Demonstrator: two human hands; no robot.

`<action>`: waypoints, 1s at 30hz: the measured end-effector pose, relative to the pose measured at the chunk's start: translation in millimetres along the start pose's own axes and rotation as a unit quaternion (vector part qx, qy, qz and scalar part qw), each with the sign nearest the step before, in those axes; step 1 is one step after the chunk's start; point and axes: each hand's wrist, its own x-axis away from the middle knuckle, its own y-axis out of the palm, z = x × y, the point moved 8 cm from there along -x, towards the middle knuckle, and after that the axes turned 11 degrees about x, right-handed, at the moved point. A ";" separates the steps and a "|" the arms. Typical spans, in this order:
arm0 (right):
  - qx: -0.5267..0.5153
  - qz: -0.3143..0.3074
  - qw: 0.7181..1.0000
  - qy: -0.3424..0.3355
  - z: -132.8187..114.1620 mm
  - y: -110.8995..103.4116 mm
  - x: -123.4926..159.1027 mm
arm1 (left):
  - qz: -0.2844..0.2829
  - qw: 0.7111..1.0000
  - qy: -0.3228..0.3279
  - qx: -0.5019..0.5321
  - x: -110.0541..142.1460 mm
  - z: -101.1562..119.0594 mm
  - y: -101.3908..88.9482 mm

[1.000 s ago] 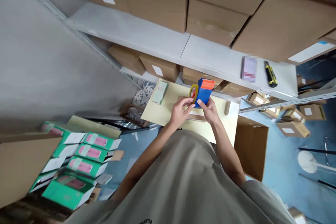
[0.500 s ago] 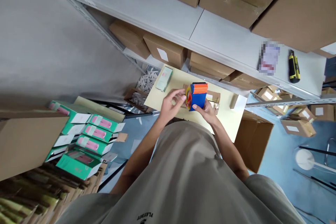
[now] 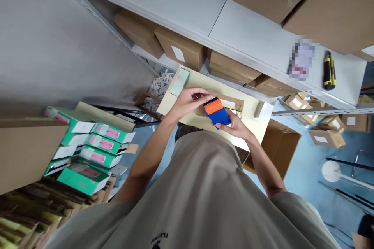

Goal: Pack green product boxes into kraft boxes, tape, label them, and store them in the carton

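The one word that can be read is PLAYBOY, printed in black lettering [image 3: 159, 238] upside down to the camera on the wearer's grey T-shirt [image 3: 210, 186]. White labels mark the carton [image 3: 239, 104] on the tabletop [image 3: 257, 127], a carton [image 3: 189, 54] on the lower shelf and several parcels [image 3: 327, 139] on the blue floor at right, their print too small to read. Green boxes [image 3: 80, 177] with pink pictures are stacked at left, and a pixelated card [image 3: 302, 61] lies beside a black-and-yellow utility knife [image 3: 329, 72] on the upper shelf [image 3: 248, 33].

The blue and orange tape dispenser [image 3: 218, 114] is held over the tabletop, partly hiding the labelled carton. The right hand [image 3: 236, 125] is clamped round its blue body; the fingers of the left hand [image 3: 188, 102] are drawn together at the black toothed edge, though whether they pinch tape cannot be told. A pale green box [image 3: 179, 81] and a small white box [image 3: 263, 110] stand at opposite ends of the tabletop.

Half a second ago the left hand was by the yellow roll; now the dispenser is tilted and that roll is out of sight
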 end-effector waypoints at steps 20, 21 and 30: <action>0.171 -0.229 0.949 0.130 -20.4 -80.5 -28.0 | 0.307 0.945 -0.036 0.106 35.3 -120.1 -61.2; 0.156 -0.236 0.948 0.143 -17.9 -81.5 -35.2 | 0.314 0.941 -0.047 0.119 33.1 -132.1 -64.5; 0.175 -0.321 0.907 0.211 -2.1 -66.1 -73.8 | 0.352 0.916 -0.097 0.166 22.2 -198.5 -72.3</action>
